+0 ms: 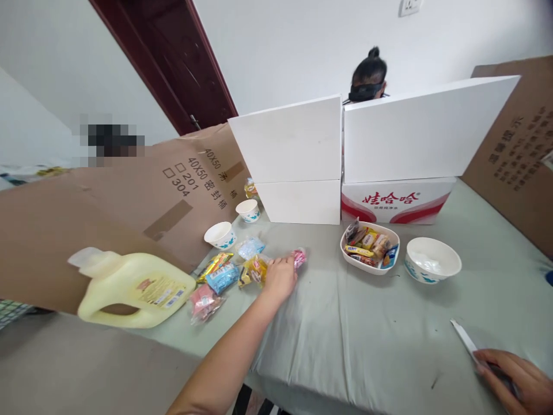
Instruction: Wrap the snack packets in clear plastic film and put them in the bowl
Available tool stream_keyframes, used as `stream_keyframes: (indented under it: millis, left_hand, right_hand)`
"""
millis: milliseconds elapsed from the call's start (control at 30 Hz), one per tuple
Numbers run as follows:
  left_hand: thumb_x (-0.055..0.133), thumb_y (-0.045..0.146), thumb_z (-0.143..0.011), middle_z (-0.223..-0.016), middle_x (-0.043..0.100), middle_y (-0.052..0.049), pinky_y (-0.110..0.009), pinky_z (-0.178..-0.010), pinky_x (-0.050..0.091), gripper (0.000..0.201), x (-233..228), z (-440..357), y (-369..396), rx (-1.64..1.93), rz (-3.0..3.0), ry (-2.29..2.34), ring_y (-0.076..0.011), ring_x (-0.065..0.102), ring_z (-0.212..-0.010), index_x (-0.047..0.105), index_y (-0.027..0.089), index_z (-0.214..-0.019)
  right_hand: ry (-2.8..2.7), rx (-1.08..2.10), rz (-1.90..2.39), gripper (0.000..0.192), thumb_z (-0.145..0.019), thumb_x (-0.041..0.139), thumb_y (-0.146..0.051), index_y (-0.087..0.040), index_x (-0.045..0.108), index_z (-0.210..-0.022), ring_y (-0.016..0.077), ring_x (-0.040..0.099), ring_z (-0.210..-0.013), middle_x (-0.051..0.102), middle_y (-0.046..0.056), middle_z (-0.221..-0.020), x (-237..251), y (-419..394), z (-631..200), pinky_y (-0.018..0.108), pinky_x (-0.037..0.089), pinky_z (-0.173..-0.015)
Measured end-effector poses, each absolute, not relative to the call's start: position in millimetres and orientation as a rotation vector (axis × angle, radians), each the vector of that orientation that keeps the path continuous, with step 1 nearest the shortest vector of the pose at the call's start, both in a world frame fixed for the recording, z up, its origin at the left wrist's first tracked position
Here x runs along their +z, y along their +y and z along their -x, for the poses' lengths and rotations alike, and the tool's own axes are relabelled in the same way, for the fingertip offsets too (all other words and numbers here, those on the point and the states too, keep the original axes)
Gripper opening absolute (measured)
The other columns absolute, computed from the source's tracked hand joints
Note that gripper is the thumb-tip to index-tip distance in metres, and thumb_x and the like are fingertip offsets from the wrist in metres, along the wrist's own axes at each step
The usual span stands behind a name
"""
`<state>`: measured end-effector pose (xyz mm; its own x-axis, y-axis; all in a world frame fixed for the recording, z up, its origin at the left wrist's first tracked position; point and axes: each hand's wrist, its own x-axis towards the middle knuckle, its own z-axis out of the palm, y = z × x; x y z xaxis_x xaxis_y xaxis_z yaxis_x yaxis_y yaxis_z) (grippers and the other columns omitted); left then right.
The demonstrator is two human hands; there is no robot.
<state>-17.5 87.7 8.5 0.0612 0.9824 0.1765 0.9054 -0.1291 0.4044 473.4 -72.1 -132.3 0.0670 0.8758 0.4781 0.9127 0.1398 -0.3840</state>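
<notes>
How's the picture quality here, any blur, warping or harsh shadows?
Head view: soft, even light, with only faint shadows under the white bowl and snack dish; wide-angle bending tilts the walls and boxes; left hand over the pink packet slightly soft; pixelated patch at left.

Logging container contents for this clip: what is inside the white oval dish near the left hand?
The white oval dish holds several wrapped snacks in yellow, red, brown and blue packets, piled above the rim. Anything beneath that pile is covered. The left hand rests on other packets outside it.
</notes>
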Motion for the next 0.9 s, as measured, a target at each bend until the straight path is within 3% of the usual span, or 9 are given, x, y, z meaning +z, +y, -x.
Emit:
stream_keyframes:
  millis: [100,200,300,400,500,667,767,900]
  left_hand:
    - [0.055,0.013,-0.077,-0.099,0.072,-0.009,-0.035,-0.082,0.047,0.042,11.2,-4.7,82.6,0.602,-2.099,1.647,-0.0246,0.064,-0.091,0.063,0.02,-0.118]
    - [0.053,0.015,-0.081,-0.088,0.074,-0.005,-0.025,-0.065,0.049,0.033,2.9,-30.6,81.9,0.556,-2.031,1.335,-0.0162,0.066,-0.071,0.068,0.016,-0.111]
    - [0.055,0.015,-0.079,-0.075,0.072,-0.002,-0.023,-0.059,0.048,0.024,-11.8,-52.2,82.1,0.529,-1.984,1.177,-0.0134,0.063,-0.06,0.072,0.013,-0.096]
    - [0.051,0.014,-0.081,-0.088,0.072,-0.005,-0.031,-0.074,0.051,0.026,-21.0,-63.9,76.4,0.626,-1.955,1.229,-0.0177,0.064,-0.075,0.071,0.016,-0.098]
    - [0.046,0.011,-0.083,-0.115,0.065,-0.011,-0.046,-0.099,0.04,0.037,-17.9,-72.3,61.6,0.797,-2.053,1.33,-0.0251,0.058,-0.106,0.064,0.019,-0.114]
    - [0.056,0.009,-0.073,-0.142,0.05,-0.009,-0.052,-0.109,0.028,0.071,-4.8,-103.4,36.2,0.65,-2.666,0.863,-0.0322,0.035,-0.136,0.041,0.025,-0.141]
    - [0.053,0.008,-0.081,-0.125,0.062,-0.008,-0.053,-0.108,0.026,0.063,-6.5,-117.4,34.4,0.61,-2.809,0.78,-0.0304,0.042,-0.13,0.042,0.027,-0.141]
    - [0.048,0.008,-0.089,-0.089,0.068,-0.004,-0.045,-0.1,0.035,0.03,-16.1,-100.1,37.0,0.827,-2.868,0.842,-0.0227,0.056,-0.101,0.067,0.026,-0.105]
  right_hand:
    - [-1.892,-0.023,1.703,0.027,-0.081,0.052,-0.058,-0.036,0.063,-0.094,0.0306,0.067,-0.082,0.07,0.012,-0.092,-117.7,-79.9,-467.3,0.049,0.053,-0.073]
    - [-1.941,-0.118,1.762,0.038,-0.085,0.049,-0.059,-0.026,0.061,-0.098,0.0301,0.065,-0.086,0.069,0.01,-0.093,-100.8,-81.9,-451.4,0.049,0.051,-0.08]
    - [-1.977,-0.191,1.779,0.039,-0.09,0.042,-0.055,-0.022,0.06,-0.099,0.0279,0.063,-0.086,0.067,0.01,-0.093,-89.4,-82.8,-439.0,0.045,0.05,-0.08]
    - [-1.995,-0.203,1.793,0.035,-0.093,0.041,-0.049,-0.021,0.06,-0.099,0.0262,0.061,-0.087,0.067,0.009,-0.094,-84.5,-85.0,-434.4,0.042,0.049,-0.081]
    - [-2.001,-0.17,1.812,0.03,-0.093,0.041,-0.044,-0.021,0.059,-0.1,0.0254,0.06,-0.089,0.066,0.008,-0.096,-81.8,-86.2,-431.0,0.041,0.048,-0.082]
    - [-1.994,-0.181,1.827,0.026,-0.094,0.041,-0.04,-0.021,0.059,-0.098,0.0256,0.06,-0.088,0.066,0.009,-0.095,-77.4,-80.3,-420.5,0.042,0.048,-0.081]
    - [-2.006,-0.156,1.817,0.026,-0.094,0.041,-0.037,-0.02,0.059,-0.101,0.025,0.061,-0.09,0.066,0.009,-0.096,-76.6,-78.3,-418.1,0.041,0.049,-0.082]
    - [-1.999,-0.117,1.795,0.027,-0.096,0.039,-0.034,-0.021,0.059,-0.108,0.0238,0.063,-0.091,0.067,0.008,-0.099,-74.8,-81.4,-422.0,0.04,0.05,-0.082]
